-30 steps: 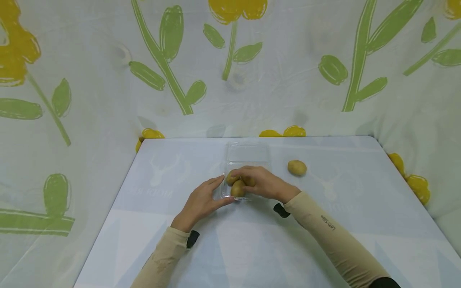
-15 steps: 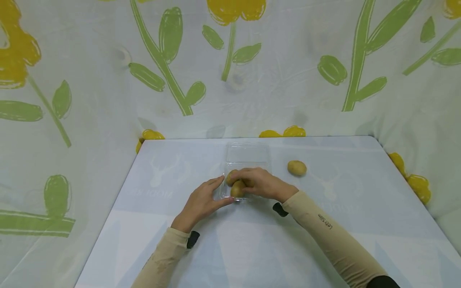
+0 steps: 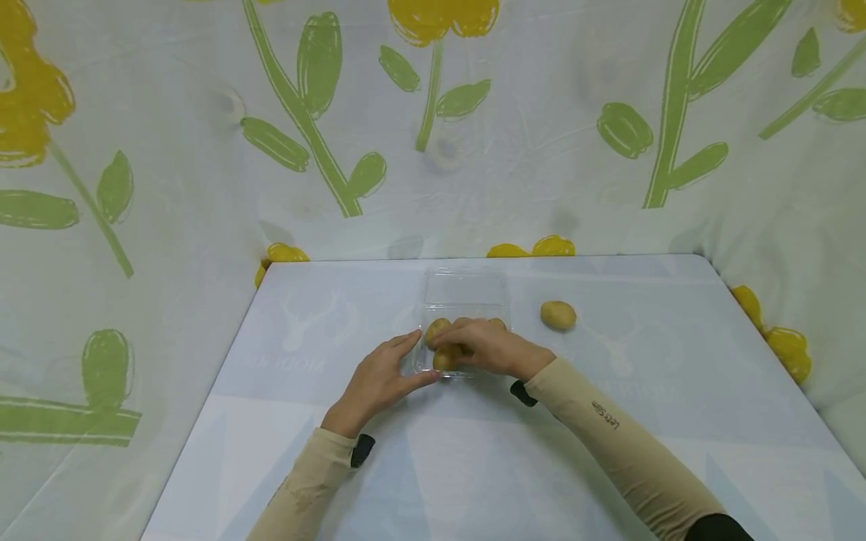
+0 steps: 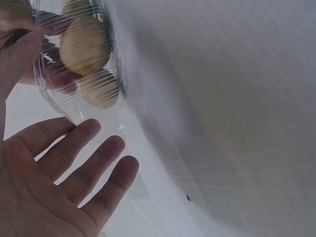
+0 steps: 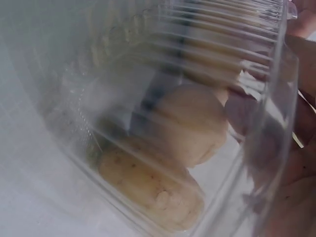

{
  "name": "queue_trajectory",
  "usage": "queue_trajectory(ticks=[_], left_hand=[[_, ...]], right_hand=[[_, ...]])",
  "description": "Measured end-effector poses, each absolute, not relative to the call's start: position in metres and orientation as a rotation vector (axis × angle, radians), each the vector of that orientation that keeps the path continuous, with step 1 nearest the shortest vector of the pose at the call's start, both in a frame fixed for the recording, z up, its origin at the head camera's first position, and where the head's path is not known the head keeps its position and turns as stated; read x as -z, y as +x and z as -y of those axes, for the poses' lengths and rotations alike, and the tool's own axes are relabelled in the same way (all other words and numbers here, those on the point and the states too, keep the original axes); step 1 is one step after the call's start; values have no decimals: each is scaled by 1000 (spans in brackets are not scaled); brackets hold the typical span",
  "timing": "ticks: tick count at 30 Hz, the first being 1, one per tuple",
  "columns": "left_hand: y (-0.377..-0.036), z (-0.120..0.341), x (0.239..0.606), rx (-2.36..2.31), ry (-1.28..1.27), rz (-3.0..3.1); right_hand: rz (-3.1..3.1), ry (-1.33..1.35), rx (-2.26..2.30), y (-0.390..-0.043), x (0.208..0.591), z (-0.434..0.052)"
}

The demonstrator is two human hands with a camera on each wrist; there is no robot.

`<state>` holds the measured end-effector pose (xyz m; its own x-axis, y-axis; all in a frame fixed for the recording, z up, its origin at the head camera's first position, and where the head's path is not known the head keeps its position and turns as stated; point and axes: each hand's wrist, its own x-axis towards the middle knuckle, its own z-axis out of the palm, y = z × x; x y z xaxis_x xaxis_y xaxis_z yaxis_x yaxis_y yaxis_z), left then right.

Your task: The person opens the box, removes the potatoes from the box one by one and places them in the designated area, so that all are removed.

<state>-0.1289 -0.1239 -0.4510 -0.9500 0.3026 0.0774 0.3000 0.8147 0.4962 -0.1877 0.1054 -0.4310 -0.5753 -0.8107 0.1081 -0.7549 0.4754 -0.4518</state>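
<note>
1. The table (image 3: 284, 421) carries a pale cloth printed with faint deer, with flowered fabric hung behind and to the sides.
2. The clear plastic clamshell box (image 3: 465, 297) sits at the table's middle, its lid lying open and flat toward the far edge. The tray half is nearest the person.
3. The left hand (image 3: 376, 383) rests with straight, relaxed fingers against the tray's left wall, steadying it. The left wrist view shows its fingers (image 4: 94, 168) spread and curled round nothing.
4. The right hand (image 3: 489, 346) lies over the tray, its fingers bent down onto the potatoes inside. Whether it grips one or only presses on them I cannot tell.
5. The potatoes in the tray (image 3: 438, 332) are packed close. The right wrist view shows at least two (image 5: 190, 126) touching each other and the ribbed wall.
6. A loose potato (image 3: 558, 315) lies on the cloth, right of the box and apart from it.
7. Judged risks: the thin tray could slide or tip if the right hand pushes harder than the left hand braces. A crowded potato could ride up and roll over the low wall. The loose potato, being round, could roll toward the table edge if knocked.
</note>
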Motion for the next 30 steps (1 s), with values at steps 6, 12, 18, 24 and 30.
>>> queue_trajectory(ticks=[6, 12, 18, 24, 30], left_hand=[[-130, 124, 452, -817, 502, -2995], [-130, 124, 451, -828, 509, -2994], [-129, 124, 451, -828, 506, -2988], [-130, 124, 451, -831, 501, -2980], [-129, 124, 451, -825, 504, -2983]], right_hand=[[-2541, -1501, 686, -189, 432, -103], [-2543, -1561, 656, -190, 434, -103], [-2547, -1563, 635, -189, 435, -101], [-2553, -1557, 617, -189, 436, -101], [-2548, -1576, 648, -189, 437, -101]])
